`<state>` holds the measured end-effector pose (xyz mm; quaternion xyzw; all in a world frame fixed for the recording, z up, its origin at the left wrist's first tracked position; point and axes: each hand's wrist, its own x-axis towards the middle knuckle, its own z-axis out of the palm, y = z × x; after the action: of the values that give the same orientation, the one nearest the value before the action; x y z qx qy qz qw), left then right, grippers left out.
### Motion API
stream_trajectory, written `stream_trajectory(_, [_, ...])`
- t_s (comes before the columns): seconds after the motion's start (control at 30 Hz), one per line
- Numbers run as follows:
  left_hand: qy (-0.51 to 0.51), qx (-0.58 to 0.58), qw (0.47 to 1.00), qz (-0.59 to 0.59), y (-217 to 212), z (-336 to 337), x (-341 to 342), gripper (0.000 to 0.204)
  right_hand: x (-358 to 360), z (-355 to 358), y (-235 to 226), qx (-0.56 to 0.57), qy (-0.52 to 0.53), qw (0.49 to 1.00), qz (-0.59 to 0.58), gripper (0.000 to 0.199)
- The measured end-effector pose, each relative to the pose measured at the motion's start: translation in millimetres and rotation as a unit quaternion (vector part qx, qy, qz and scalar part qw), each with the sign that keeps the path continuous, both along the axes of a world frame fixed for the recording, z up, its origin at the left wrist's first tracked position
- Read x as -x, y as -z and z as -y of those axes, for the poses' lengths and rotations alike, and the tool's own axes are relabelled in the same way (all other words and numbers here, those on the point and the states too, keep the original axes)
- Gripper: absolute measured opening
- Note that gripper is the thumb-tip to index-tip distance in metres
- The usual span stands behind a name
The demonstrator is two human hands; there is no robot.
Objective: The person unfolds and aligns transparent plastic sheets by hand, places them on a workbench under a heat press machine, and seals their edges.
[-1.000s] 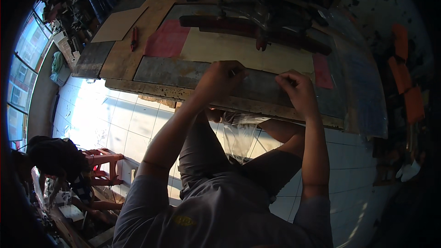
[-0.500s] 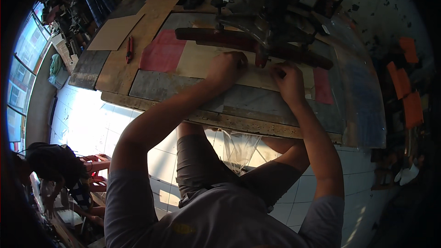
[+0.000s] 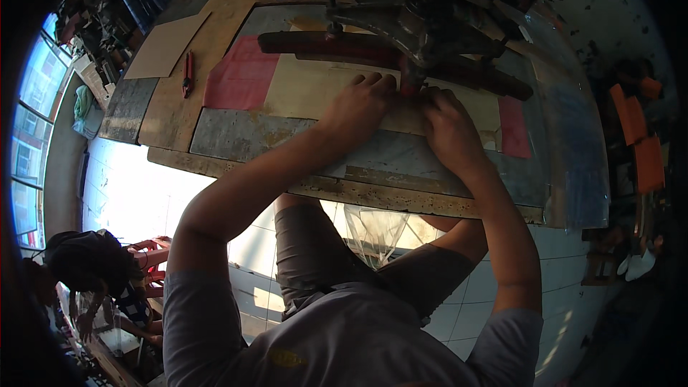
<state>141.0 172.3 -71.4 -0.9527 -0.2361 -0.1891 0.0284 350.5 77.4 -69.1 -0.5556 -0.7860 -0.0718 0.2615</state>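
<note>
My left hand (image 3: 360,109), back upward and fingers curled, rests just left of the dark red lower tip (image 3: 411,86) of a heavy press-like machine (image 3: 423,25). On the tip's right side, my right hand (image 3: 450,125) has its fingers drawn together close against it. Whatever the fingertips pinch is hidden or too small to tell. Beneath the hands lies a pale yellow sheet (image 3: 294,89), with red patches (image 3: 242,75) at its left and right ends, on a worn grey plate (image 3: 251,132). The machine's long dark bar (image 3: 322,46) spans above the sheet.
A red cutter-like tool (image 3: 188,75) and brown cardboard (image 3: 165,46) lie on the table's left. Clear plastic sheeting (image 3: 577,165) covers its right side. The worn wooden front edge (image 3: 344,190) runs above my legs. Another person (image 3: 93,265) bends over at the lower left.
Both hands have come closer together, toward the red tip; the right hand's fingers now reach it. The view has shifted slightly, and the sheet and plate look unmoved on the table.
</note>
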Motion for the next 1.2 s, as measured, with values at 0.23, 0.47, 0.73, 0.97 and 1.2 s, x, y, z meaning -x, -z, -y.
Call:
stream_trajectory(0.23, [0.001,0.016,0.999,-0.043,1.5,25.9,28.0,0.05,3.7,35.8,-11.6,0.075,-0.014,0.997,-0.009,0.041])
stream_trajectory(0.47, [-0.004,-0.032,0.999,-0.029,3.3,32.7,28.0,0.055,4.1,34.0,-13.5,0.076,0.003,0.995,0.067,0.048])
stream_trajectory(0.73, [-0.022,-0.03,0.998,-0.041,3.3,10.7,7.4,0.053,2.7,3.9,-11.0,0.08,0.038,0.993,0.078,0.051])
stream_trajectory(0.97, [-0.009,0.001,0.999,0.038,3.5,30.6,8.8,0.054,11.0,11.3,-9.6,0.08,0.055,0.993,0.072,0.05])
stream_trajectory(1.2, [-0.001,0.063,0.998,0.021,9.2,36.1,2.8,0.061,17.3,9.2,-12.6,0.088,0.082,0.988,0.098,0.049])
